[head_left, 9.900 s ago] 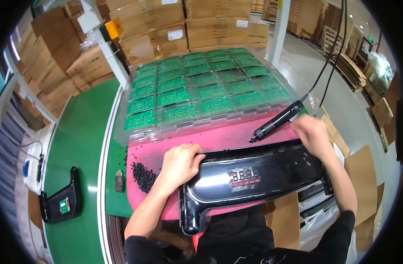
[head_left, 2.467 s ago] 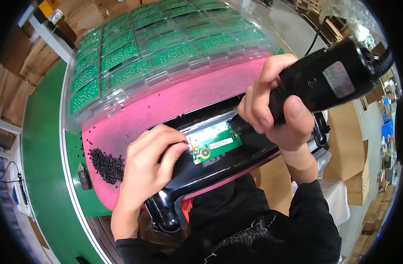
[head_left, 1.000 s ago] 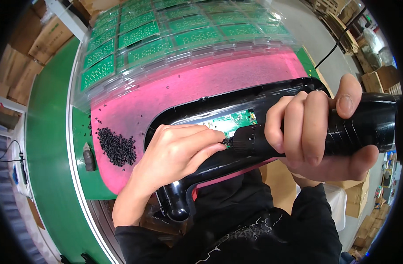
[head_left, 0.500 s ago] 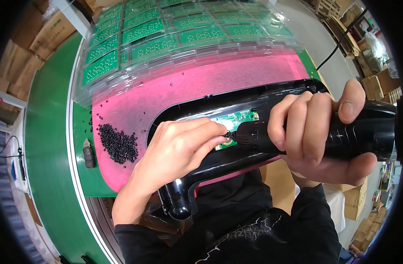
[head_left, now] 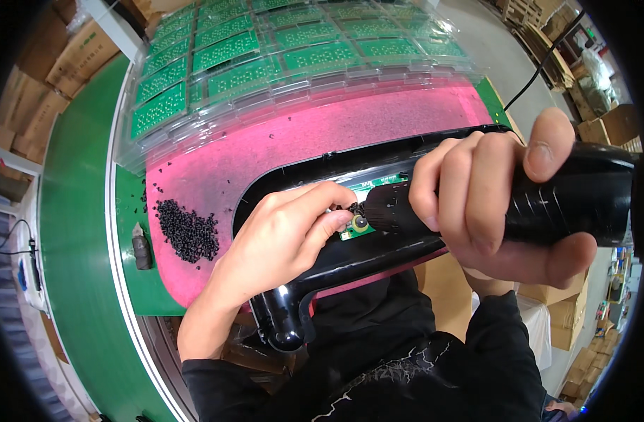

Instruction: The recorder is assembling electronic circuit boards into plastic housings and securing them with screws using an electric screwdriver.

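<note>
My right hand is wrapped round a black electric screwdriver, which lies nearly level with its ribbed nose pointing left. Thumb and forefinger of my left hand are pinched together on small black screws right at the driver's tip. Beneath the tip, a small green circuit board sits inside a long black plastic housing. Part of the board is covered by my fingers and the driver, and the bit itself cannot be made out. A round yellowish part shows on the board beside my left thumb.
A heap of small black screws lies on the pink mat at the left. Clear trays of green boards are stacked at the back. A dark, taped, blade-like tool rests on the green table. Cardboard boxes stand beyond.
The screwdriver and my right hand have shifted slightly left and toward the camera. My left fingers have drawn back a little to the left, uncovering the round yellowish part.
</note>
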{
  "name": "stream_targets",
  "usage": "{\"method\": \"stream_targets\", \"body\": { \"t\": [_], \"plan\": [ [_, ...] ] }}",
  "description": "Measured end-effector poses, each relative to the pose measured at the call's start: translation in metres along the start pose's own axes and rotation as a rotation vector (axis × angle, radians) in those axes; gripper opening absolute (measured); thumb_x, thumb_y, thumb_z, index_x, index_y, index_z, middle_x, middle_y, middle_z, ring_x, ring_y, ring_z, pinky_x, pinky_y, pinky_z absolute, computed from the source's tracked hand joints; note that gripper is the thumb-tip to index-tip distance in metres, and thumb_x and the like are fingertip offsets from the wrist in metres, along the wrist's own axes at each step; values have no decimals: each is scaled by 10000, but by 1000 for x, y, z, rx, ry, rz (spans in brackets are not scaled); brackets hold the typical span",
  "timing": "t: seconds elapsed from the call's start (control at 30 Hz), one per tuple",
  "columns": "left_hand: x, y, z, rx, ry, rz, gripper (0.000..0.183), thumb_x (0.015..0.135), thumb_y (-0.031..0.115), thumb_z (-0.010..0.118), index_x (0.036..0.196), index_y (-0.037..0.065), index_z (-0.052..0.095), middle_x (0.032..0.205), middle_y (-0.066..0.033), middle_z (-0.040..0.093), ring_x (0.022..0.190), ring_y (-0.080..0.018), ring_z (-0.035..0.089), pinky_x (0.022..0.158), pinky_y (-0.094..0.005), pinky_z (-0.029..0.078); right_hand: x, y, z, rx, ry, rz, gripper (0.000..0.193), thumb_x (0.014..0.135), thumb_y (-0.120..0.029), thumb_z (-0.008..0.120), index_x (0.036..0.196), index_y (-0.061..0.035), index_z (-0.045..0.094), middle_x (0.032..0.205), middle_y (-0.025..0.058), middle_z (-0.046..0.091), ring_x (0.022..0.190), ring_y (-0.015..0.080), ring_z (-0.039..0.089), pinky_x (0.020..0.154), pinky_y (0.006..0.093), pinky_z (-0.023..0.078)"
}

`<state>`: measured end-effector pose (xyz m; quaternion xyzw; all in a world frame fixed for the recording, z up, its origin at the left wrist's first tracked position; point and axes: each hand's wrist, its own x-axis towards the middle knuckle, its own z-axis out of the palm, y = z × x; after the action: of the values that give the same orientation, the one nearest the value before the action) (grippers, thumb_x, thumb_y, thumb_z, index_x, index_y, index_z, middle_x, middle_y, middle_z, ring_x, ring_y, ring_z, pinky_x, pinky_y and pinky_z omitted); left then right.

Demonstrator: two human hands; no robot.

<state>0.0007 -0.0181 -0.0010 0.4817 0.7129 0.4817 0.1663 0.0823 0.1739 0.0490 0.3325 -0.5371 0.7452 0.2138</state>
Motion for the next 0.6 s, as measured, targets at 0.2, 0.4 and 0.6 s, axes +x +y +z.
{"method": "stream_targets", "body": {
  "t": [0.2, 0.4, 0.6],
  "plan": [
    [-2, -8, 2, 29, -8, -181, 102, 911, 11, 590, 1005, -28, 595, 800, -142, 654, 649, -252, 634, 595, -337, 505, -8, 5, 8, -92, 170, 139, 554, 899, -598, 603, 1170, -146, 431, 651, -12, 513, 488, 107, 487, 544, 271, 412],
    [-2, -10, 3, 151, 119, -147, 113, 939, 51, 590, 1008, -37, 610, 732, -92, 650, 560, -139, 617, 541, -277, 492, -6, 28, 7, -188, 200, 219, 501, 903, -484, 625, 1125, -79, 430, 584, 21, 488, 453, 119, 442, 478, 273, 387],
    [-4, -11, 0, 153, 110, -220, 118, 935, 62, 606, 982, -46, 620, 731, -102, 665, 578, -146, 632, 562, -286, 503, -11, 47, -3, -247, 164, 214, 436, 920, -408, 610, 1106, -60, 425, 541, 34, 460, 417, 120, 417, 433, 262, 374]
  ]
}}
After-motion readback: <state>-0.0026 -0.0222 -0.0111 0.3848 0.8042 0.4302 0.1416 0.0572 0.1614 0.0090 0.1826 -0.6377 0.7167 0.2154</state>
